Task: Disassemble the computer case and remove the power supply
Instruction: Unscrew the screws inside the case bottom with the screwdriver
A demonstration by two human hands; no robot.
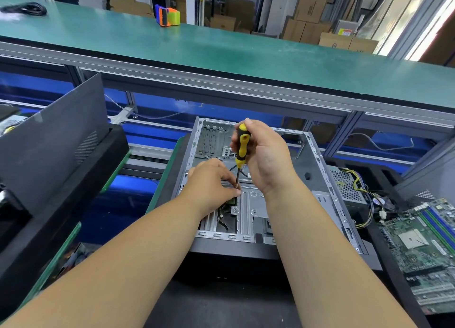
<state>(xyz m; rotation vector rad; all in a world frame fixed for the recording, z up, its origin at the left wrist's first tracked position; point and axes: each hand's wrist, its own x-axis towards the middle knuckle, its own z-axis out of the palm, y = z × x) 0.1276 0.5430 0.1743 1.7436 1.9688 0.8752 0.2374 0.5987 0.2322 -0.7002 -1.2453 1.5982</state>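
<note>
At the centre of the bench lies the computer case (246,179), on its side with the side panel off and the interior exposed. Right of the case sits a power supply (344,186) with its yellow and black cables (364,199) trailing, apparently already out of the chassis. Further right of the case rests a motherboard (423,249), also removed. Left of the case a dark panel (56,140) stands leaning, likely the side cover.

Inside the case, the right hand (266,160) wraps its fingers around the yellow-and-black screwdriver (241,147), shaft pointing down onto a small green board (232,202) near the drive bracket. The left hand (211,179) has thumb and forefinger pressed together at the tip, pinching or steadying a fastener too small to confirm.

Judgement: the main removals appear complete, and remaining work seems limited to small parts still fixed within the case.
</note>
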